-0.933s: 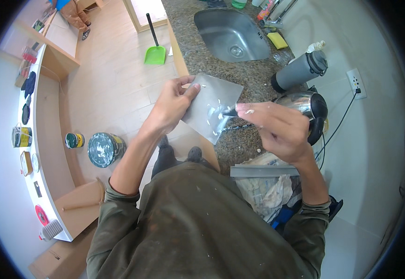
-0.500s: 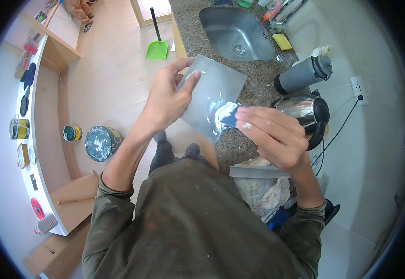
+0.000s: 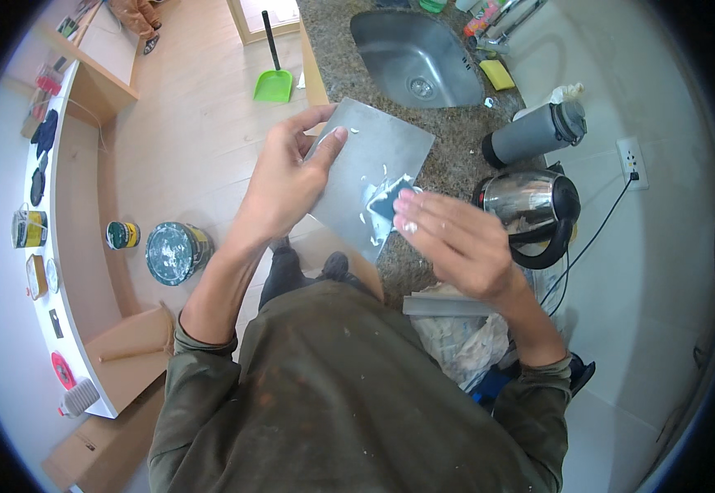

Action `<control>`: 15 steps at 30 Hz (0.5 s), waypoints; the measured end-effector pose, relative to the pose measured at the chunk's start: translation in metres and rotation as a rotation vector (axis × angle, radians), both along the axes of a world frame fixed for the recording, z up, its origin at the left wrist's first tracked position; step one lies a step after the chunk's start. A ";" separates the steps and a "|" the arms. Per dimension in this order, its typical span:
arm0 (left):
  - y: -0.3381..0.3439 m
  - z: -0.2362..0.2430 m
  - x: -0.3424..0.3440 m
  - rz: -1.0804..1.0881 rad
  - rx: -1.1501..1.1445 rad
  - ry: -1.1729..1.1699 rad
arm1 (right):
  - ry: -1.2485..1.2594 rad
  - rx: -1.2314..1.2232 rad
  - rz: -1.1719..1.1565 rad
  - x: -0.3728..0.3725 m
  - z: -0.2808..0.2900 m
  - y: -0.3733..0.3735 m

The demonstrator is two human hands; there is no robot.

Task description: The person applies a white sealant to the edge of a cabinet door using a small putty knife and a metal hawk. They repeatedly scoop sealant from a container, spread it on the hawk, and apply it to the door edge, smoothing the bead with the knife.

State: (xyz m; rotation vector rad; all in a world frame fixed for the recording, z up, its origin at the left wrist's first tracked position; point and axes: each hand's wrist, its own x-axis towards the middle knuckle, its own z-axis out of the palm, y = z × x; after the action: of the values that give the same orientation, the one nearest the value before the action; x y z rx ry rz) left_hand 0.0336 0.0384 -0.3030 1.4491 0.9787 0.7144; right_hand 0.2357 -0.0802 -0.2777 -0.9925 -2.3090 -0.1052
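My left hand (image 3: 288, 181) grips a flat, square grey plate (image 3: 386, 138) by its left edge, thumb on top. The plate is held tilted over the counter's edge. White paste (image 3: 378, 236) is smeared in patches on its lower right part. Pinched in the fingers of my right hand (image 3: 464, 246) is a small dark blue scraper (image 3: 384, 205), its blade against the plate among the paste. White specks stick to the right fingers. The scraper's far end is hidden by those fingers.
A granite counter (image 3: 448, 152) runs along the right with a steel sink (image 3: 407, 62), a grey bottle (image 3: 530, 135) and a kettle (image 3: 526, 205). Below hangs a plastic bag (image 3: 456, 341). Paint buckets (image 3: 172, 253) and a green dustpan (image 3: 274, 85) are on the floor.
My right hand has moved left with the scraper, further in over the plate. The thick white paste on the blade now shows less. My left hand keeps its hold on the plate.
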 end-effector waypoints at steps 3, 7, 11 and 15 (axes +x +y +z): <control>0.003 -0.007 0.000 0.034 -0.019 0.008 | 0.023 -0.058 0.007 0.003 -0.003 -0.016; -0.001 -0.003 -0.001 0.028 0.003 0.009 | 0.015 -0.014 -0.011 0.006 0.011 0.000; 0.000 0.001 0.001 -0.006 0.061 0.042 | 0.033 -0.029 0.035 -0.001 0.001 0.006; 0.004 -0.008 -0.002 0.030 0.041 0.063 | 0.061 -0.150 0.071 0.000 0.002 -0.002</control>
State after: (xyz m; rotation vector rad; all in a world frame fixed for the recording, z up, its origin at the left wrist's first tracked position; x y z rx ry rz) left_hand 0.0314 0.0424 -0.3107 1.5032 1.0420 0.7183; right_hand 0.2357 -0.0818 -0.2761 -0.9716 -2.3198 0.1275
